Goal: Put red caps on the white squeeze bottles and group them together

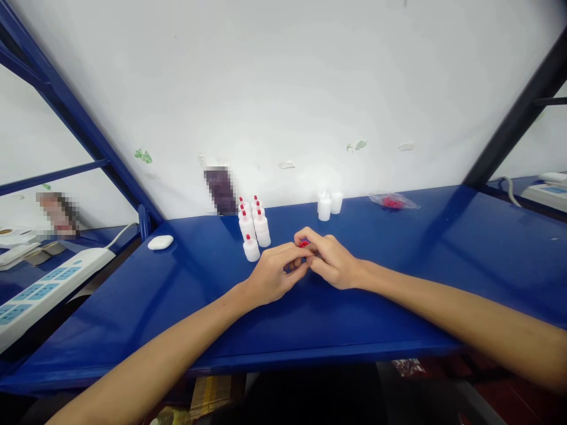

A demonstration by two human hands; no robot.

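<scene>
My left hand (274,276) and my right hand (330,260) meet over the middle of the blue table (177,307), fingers curled and pinched together around a small red cap (303,243). Whatever else sits between the fingers is hidden. Just left of and behind the hands stands a cluster of several small white bottles with red caps (253,227). Two white bottles without caps (328,204) stand farther back near the wall. A clear bag of red caps (392,202) lies at the back right.
A white oval case (160,242) rests at the table's left. A white power strip (39,292) lies on the neighbouring surface at left. Blue frame bars (80,124) rise at left and a dark bar (514,118) at right. The white wall (283,88) stands behind.
</scene>
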